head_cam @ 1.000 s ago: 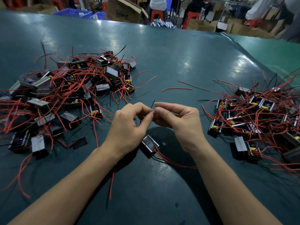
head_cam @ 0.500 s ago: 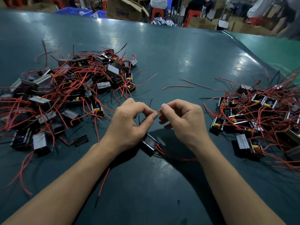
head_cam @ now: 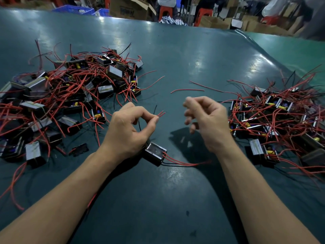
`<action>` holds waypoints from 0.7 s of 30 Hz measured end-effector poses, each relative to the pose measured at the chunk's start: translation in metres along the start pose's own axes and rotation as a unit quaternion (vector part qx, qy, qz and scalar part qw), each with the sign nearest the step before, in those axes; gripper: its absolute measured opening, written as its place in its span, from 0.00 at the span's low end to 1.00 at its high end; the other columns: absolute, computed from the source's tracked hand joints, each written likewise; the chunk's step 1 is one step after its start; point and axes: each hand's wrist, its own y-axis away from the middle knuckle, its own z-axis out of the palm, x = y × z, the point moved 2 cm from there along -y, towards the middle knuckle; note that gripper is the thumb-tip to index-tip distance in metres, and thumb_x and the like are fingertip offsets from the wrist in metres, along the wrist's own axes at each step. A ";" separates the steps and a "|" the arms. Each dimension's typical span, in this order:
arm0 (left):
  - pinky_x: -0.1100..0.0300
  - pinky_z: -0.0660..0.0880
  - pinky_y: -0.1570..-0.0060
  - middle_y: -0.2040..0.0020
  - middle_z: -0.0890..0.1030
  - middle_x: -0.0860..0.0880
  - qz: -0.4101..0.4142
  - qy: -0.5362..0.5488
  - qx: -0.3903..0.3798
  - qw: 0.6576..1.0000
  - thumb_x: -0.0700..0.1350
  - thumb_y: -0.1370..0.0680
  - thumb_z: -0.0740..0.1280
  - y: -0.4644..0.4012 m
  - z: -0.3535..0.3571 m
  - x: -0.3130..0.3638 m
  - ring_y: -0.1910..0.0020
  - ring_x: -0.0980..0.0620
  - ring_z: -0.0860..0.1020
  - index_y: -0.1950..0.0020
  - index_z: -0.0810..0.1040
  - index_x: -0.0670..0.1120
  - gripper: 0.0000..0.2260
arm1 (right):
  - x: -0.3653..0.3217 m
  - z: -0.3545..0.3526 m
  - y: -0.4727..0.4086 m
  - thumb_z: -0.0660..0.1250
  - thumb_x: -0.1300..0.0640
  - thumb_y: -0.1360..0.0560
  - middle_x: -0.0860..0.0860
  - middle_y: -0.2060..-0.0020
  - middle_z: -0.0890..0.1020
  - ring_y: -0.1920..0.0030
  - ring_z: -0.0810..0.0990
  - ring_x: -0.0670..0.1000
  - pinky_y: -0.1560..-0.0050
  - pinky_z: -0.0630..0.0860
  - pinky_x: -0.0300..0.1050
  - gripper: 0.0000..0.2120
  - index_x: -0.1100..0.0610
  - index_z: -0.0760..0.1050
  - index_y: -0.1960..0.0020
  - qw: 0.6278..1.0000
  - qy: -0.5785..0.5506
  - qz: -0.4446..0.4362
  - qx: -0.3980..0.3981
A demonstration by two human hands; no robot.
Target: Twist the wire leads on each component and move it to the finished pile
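Observation:
A small black component point(head_cam: 155, 153) with a grey top lies on the green table point(head_cam: 175, 59), just below my left hand point(head_cam: 130, 131). Thumb and forefinger of that hand pinch its red wire leads point(head_cam: 161, 114), whose tips stick up to the right. More red and black leads trail from the component to the right. My right hand point(head_cam: 205, 124) hovers apart from the leads, fingers loosely curled and motion-blurred, holding nothing. A large pile of components point(head_cam: 66, 95) sits at the left. Another pile point(head_cam: 277, 120) sits at the right.
Two loose red wires point(head_cam: 188, 90) lie on the table between the piles. A small black part point(head_cam: 80, 149) lies near the left pile. Cardboard boxes point(head_cam: 128, 7), blue crates and seated people are beyond the table's far edge.
My right hand has let go of the red leads and moved away to the right. My left hand still pinches them.

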 end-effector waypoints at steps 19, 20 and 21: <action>0.55 0.69 0.65 0.66 0.75 0.44 0.025 0.040 -0.078 0.996 0.48 0.27 0.71 0.002 0.005 0.001 0.66 0.50 0.71 0.56 0.82 0.52 0.02 | 0.010 0.023 0.017 0.65 0.59 0.26 0.51 0.70 0.69 0.74 0.66 0.48 0.77 0.57 0.33 0.08 0.54 0.66 0.60 0.943 -0.145 0.174 -0.243; 0.55 0.69 0.65 0.67 0.75 0.44 0.024 0.042 -0.075 0.996 0.48 0.27 0.72 0.002 0.005 0.002 0.67 0.49 0.71 0.56 0.82 0.52 0.02 | 0.011 0.024 0.017 0.64 0.59 0.25 0.51 0.70 0.69 0.75 0.66 0.47 0.76 0.57 0.33 0.09 0.54 0.65 0.60 0.939 -0.165 0.180 -0.241; 0.55 0.69 0.65 0.67 0.74 0.43 0.022 0.041 -0.070 0.996 0.48 0.27 0.72 0.002 0.006 0.001 0.67 0.49 0.70 0.56 0.82 0.52 0.01 | 0.012 0.025 0.016 0.65 0.60 0.24 0.51 0.70 0.69 0.75 0.66 0.47 0.76 0.57 0.32 0.10 0.54 0.64 0.60 0.941 -0.170 0.176 -0.234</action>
